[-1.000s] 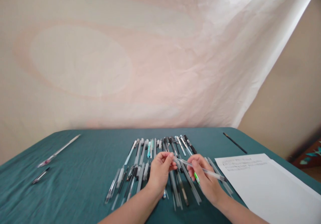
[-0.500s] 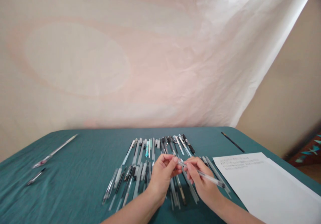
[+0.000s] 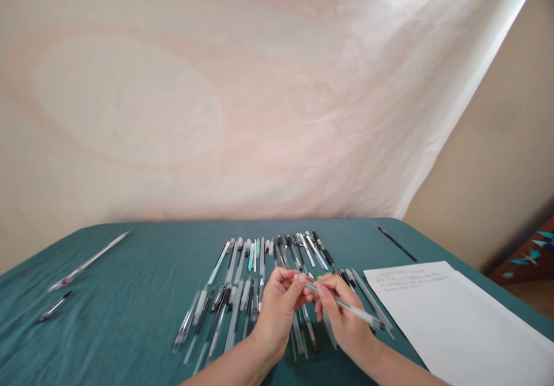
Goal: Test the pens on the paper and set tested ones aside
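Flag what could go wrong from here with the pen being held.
The slim clear plastic pen, held slanting between the left hand and right hand, could slip if the grip loosens. Dropped, it might jostle the closely laid grey and black plastic pens below, or get lost among those lookalikes.

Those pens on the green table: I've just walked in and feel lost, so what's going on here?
A person's right hand holds a slim, clear pen with a dark end, while the left hand pinches its other end. The hands are over rows of clear, black and pale-blue pens laid on a dark green cloth. To the right lies white paper with writing near its top, too small to read.
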{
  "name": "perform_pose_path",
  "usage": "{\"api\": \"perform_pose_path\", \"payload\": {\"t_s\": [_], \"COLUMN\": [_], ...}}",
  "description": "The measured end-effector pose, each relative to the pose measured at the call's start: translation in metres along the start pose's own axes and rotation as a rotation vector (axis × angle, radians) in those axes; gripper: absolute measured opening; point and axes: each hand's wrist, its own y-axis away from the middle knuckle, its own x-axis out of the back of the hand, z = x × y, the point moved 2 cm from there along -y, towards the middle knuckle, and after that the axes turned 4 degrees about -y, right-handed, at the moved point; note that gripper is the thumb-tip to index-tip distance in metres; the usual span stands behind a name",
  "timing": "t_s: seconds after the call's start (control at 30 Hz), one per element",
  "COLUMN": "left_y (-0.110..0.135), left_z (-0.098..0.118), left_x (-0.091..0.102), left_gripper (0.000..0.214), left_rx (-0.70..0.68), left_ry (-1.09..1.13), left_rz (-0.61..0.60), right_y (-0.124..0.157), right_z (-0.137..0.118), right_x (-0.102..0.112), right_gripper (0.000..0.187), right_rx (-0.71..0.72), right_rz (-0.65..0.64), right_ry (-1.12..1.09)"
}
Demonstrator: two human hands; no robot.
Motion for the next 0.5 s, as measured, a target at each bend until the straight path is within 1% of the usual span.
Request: {"api": "perform_pose_path", "payload": {"t_s": [0.2,0.33,0.5], "left_y": [0.0015,0.0014,-0.0010], "left_z": [-0.0007,-0.0020,-0.0007], "left_x": [0.0000,-0.0002,-0.0003], "left_gripper": [0.025,0.024,0.027], "left_rx": [-0.013,-0.025,0.025], "left_ry": [0.002,0.019,0.034], "left_rz": [-0.001,-0.025,0.004], "right_y": [0.0017,0.0015,-0.0030], "right_z": [-0.0021,-0.0019,-0.0048], "right_x": [-0.0006,-0.0013,-0.0013], "right_gripper": [0.017,0.017,0.020], "right_rx": [0.018,0.019,0.001], "right_rz": [0.011,0.016,0.019], "right_ry": [0.002,0.013,0.026]}}
